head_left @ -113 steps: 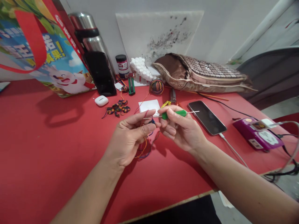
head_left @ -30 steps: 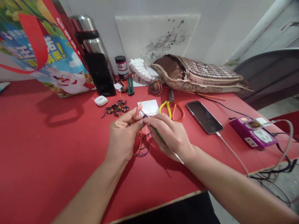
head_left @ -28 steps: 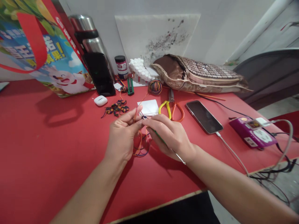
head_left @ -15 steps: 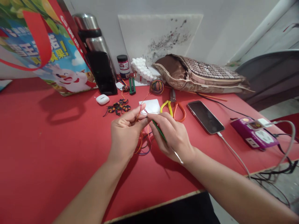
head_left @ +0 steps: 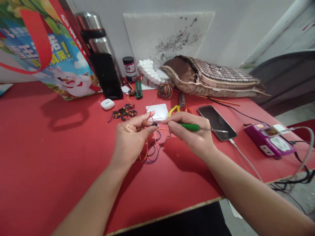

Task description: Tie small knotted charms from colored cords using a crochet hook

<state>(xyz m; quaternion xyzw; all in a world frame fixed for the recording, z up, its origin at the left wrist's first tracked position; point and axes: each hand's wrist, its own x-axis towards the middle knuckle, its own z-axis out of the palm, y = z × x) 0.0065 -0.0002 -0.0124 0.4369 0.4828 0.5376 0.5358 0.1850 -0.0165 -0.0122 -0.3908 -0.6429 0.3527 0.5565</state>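
My left hand [head_left: 131, 137] pinches a small knot of coloured cords [head_left: 152, 147] between thumb and fingers above the red table [head_left: 49, 157]. The cords' loose ends loop down onto the table under both hands. My right hand [head_left: 194, 136] is closed on a green-handled needle tool [head_left: 194, 127], whose metal shaft points right toward the phone [head_left: 217, 122]. The right fingertips touch the cord beside the knot.
Behind the hands lie a white pad [head_left: 157, 111], yellow and orange pliers [head_left: 178, 106], finished knots [head_left: 124, 112], a cord spool [head_left: 164, 90], a white earbud case [head_left: 107, 104], a flask [head_left: 98, 42], a printed bag [head_left: 44, 55], a brown pouch [head_left: 209, 77], a purple power strip [head_left: 270, 142].
My right hand has turned the green tool from pointing down toward me to lying level, shaft to the right. The left hand keeps its pinch on the knot.
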